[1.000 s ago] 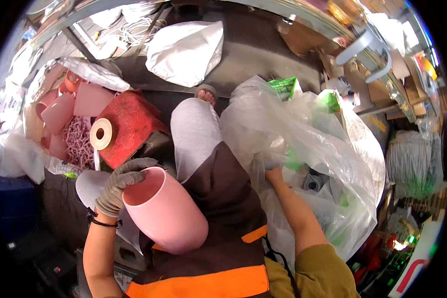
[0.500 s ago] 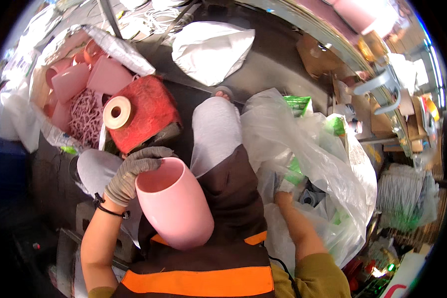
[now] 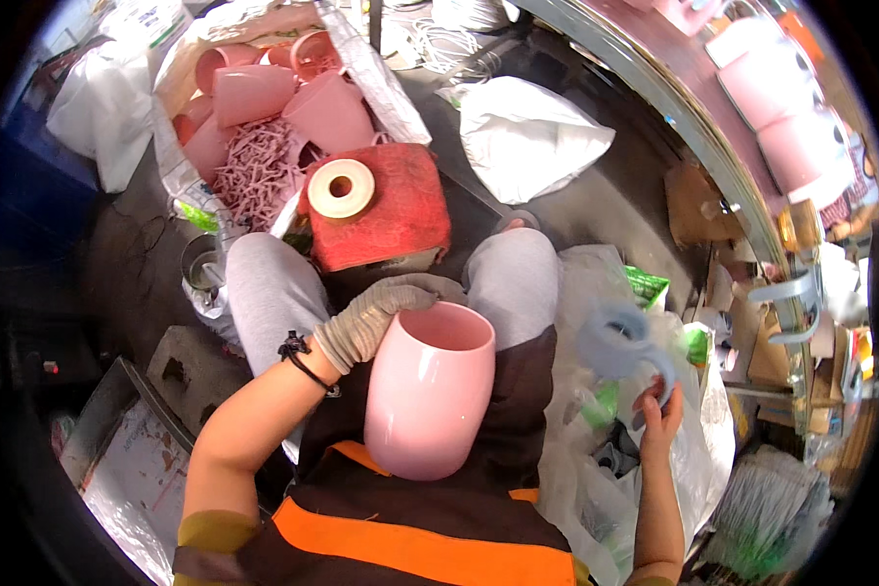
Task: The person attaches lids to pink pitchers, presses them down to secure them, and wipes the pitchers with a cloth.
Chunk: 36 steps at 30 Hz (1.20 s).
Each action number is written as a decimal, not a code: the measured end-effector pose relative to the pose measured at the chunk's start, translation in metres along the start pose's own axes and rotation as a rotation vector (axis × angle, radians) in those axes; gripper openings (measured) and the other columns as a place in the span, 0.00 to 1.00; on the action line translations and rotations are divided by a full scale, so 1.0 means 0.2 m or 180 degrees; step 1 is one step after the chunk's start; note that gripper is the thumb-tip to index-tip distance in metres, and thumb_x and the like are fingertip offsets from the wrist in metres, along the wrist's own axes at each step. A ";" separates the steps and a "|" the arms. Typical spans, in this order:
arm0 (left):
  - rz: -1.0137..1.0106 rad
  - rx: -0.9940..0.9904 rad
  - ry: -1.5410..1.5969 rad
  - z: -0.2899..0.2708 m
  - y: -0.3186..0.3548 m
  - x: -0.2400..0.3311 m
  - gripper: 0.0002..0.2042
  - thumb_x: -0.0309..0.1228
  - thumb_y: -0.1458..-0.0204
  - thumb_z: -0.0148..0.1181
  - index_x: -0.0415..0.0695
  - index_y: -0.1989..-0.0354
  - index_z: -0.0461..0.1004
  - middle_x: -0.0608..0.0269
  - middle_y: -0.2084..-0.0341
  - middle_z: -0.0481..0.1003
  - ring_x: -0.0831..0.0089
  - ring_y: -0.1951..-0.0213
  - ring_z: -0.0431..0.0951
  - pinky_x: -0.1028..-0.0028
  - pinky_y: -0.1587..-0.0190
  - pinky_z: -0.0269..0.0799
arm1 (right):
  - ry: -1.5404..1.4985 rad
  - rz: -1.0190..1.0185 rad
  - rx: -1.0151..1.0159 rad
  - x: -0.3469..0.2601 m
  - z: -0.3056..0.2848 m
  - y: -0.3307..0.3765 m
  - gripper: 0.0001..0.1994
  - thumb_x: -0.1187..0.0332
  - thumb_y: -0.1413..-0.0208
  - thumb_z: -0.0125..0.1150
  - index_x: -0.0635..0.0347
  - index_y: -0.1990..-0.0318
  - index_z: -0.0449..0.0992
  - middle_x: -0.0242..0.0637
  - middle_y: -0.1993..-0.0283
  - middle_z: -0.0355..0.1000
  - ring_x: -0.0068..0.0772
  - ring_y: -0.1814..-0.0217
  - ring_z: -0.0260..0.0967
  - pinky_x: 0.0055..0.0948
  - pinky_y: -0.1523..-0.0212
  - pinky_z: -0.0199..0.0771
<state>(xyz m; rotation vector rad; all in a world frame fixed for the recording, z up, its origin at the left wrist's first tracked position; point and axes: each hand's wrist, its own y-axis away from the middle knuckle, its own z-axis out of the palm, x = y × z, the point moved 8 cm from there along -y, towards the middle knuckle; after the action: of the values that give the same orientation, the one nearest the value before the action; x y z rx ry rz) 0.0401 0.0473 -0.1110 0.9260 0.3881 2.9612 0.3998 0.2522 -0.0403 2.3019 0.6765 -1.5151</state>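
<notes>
In a grey glove, my left hand (image 3: 386, 317) grips the rim of a glossy pink barrel-shaped plastic container (image 3: 430, 391). Its open mouth faces up, and it rests over my lap. Bare, my right hand (image 3: 656, 415) pinches a grey-blue plastic part with a ring and a curved handle (image 3: 610, 342), blurred by motion. Below that part lies a clear plastic bag (image 3: 581, 479) with more grey pieces inside. In front of my knees stands a red-covered block (image 3: 400, 220) bearing a cream roll of tape (image 3: 361, 186).
At the far left, a white sack (image 3: 171, 161) holds several pink containers (image 3: 254, 93) and pink strips (image 3: 254, 171). A white bag (image 3: 527, 137) lies on the floor ahead. Along the right runs a bench (image 3: 674, 83) with pink items; a grey-blue handle piece (image 3: 791, 298) hangs near its edge.
My right hand has come up out of the clear bag with the grey-blue handled part. The view has shifted left, and the pink container stays in my left hand, now more upright.
</notes>
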 end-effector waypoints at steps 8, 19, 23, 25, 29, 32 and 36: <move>0.0152 -0.0842 -0.0159 0.09 0.04 0.01 0.22 0.30 0.48 0.56 0.31 0.45 0.67 0.50 0.49 0.74 0.64 0.47 0.74 0.70 0.41 0.65 | -0.1604 0.0458 -0.0874 -0.63 0.86 -0.51 0.14 0.64 0.39 0.57 0.57 0.48 0.70 0.22 0.74 0.61 0.13 0.79 0.52 0.17 0.78 0.56; 0.0176 -0.0083 0.2349 -0.01 0.00 -0.04 0.25 0.52 0.44 0.56 0.44 0.49 0.71 0.58 0.54 0.75 0.66 0.54 0.76 0.63 0.47 0.73 | -0.1313 0.1850 -0.2570 -0.57 1.28 -0.26 0.13 0.58 0.38 0.57 0.57 0.55 0.73 0.17 0.77 0.55 0.10 0.79 0.48 0.14 0.80 0.49; 0.0269 -0.0847 0.2800 0.11 -0.01 0.01 0.26 0.53 0.46 0.58 0.45 0.50 0.71 0.58 0.58 0.77 0.67 0.57 0.77 0.64 0.49 0.74 | -0.1148 0.1809 -0.2557 -0.55 1.29 -0.27 0.17 0.61 0.38 0.56 0.61 0.47 0.71 0.17 0.78 0.54 0.08 0.81 0.46 0.14 0.82 0.47; 0.0260 -0.0957 0.2983 0.16 -0.02 0.03 0.27 0.54 0.48 0.59 0.44 0.50 0.72 0.56 0.59 0.78 0.66 0.58 0.78 0.63 0.50 0.75 | -0.1008 0.1744 -0.2585 -0.53 1.27 -0.28 0.19 0.61 0.38 0.56 0.62 0.44 0.71 0.16 0.79 0.54 0.08 0.81 0.46 0.13 0.82 0.47; 0.0264 -0.0072 0.2487 -0.02 -0.07 -0.10 0.30 0.57 0.50 0.60 0.40 0.52 0.73 0.53 0.60 0.78 0.65 0.61 0.79 0.63 0.54 0.77 | -0.0989 0.1849 -0.2654 -0.49 1.26 -0.29 0.24 0.61 0.40 0.60 0.62 0.40 0.68 0.18 0.78 0.56 0.10 0.80 0.47 0.15 0.80 0.46; 0.0182 0.0377 0.2283 -0.15 -0.10 -0.20 0.31 0.57 0.50 0.60 0.37 0.54 0.74 0.51 0.61 0.79 0.65 0.62 0.80 0.63 0.55 0.78 | -0.0979 0.1819 -0.2617 -0.47 1.26 -0.28 0.24 0.62 0.40 0.61 0.62 0.39 0.68 0.18 0.78 0.56 0.10 0.80 0.46 0.16 0.80 0.45; 0.0068 0.0193 0.2542 -0.13 -0.10 -0.22 0.32 0.57 0.51 0.61 0.35 0.56 0.75 0.51 0.62 0.79 0.65 0.64 0.80 0.64 0.56 0.78 | -0.1176 0.1824 -0.2664 -0.43 1.27 -0.27 0.25 0.62 0.41 0.61 0.62 0.39 0.67 0.18 0.78 0.57 0.10 0.80 0.47 0.16 0.80 0.46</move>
<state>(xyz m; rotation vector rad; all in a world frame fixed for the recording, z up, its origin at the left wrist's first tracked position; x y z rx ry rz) 0.0602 0.0563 -0.1607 -0.3070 0.4643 3.2138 0.1451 0.1536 -0.0615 1.3691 0.3819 -1.0481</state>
